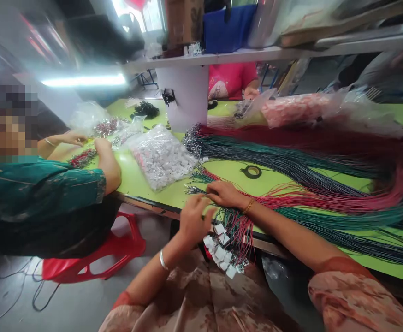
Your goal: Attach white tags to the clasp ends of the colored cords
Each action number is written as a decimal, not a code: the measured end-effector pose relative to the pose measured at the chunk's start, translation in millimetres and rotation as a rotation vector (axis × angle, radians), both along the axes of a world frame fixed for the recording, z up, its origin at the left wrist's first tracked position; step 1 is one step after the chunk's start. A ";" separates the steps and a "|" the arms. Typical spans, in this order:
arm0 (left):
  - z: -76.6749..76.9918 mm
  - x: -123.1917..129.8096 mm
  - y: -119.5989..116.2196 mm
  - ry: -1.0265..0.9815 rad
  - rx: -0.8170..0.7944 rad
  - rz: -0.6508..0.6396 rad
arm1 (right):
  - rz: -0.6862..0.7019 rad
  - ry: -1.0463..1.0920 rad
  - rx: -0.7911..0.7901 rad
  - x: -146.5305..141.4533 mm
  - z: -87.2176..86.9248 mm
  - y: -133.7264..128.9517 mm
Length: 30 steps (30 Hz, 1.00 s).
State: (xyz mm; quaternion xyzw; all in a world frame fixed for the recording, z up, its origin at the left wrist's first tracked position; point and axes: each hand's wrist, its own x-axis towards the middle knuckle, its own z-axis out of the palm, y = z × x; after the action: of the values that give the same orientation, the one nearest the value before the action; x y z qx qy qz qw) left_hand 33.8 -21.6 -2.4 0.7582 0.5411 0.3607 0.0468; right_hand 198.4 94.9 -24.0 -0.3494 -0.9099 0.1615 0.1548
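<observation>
Red wires [312,203] run under right hand [226,193]: fingers bent, can't tell if gripping. Left hand [196,220]: fingers parted. White plugs [222,253] hang below. Wires look light, bendy, maybe slick; best pinched near tips [195,189], just past right fingers.

Patterned peach sleeves [353,295], rust-red cuffs [341,264], silver left-wrist bangle [162,260], gold right-wrist bracelet [248,206]

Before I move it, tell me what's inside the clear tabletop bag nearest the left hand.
The clear bag holds many small white pieces, with something pinkish at its left edge. Deeper contents are covered.
</observation>
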 end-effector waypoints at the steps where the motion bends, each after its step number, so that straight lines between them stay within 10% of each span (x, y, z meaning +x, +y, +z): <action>1: 5.9 -11.7 19.2 -0.014 -0.012 0.058 | 0.000 0.005 -0.004 0.6 1.0 0.2; 8: 9.7 -59.3 134.5 0.375 -0.332 0.338 | 0.007 -0.006 0.033 -6.9 4.6 -6.7; 15: 3.0 -56.3 134.5 0.442 -0.326 0.292 | -0.037 -0.046 0.148 -2.5 9.4 -14.8; 20: 9.5 -69.0 121.9 -0.181 -0.203 0.305 | -0.135 0.294 -0.210 -9.7 14.1 -14.2; 25: 8.0 -65.1 94.6 -1.120 -0.538 0.104 | -0.124 0.610 -0.469 -31.4 19.7 -16.3; 30: 1.5 -43.9 65.7 -1.492 -0.700 -0.086 | -0.137 0.637 -0.501 -38.7 28.9 -26.8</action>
State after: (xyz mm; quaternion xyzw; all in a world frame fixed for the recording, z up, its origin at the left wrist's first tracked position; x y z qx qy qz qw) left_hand -10.1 44.1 -0.9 0.2810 0.4192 0.5779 0.6413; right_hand 159.7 68.0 4.9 -0.3684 -0.7236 0.4676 0.3493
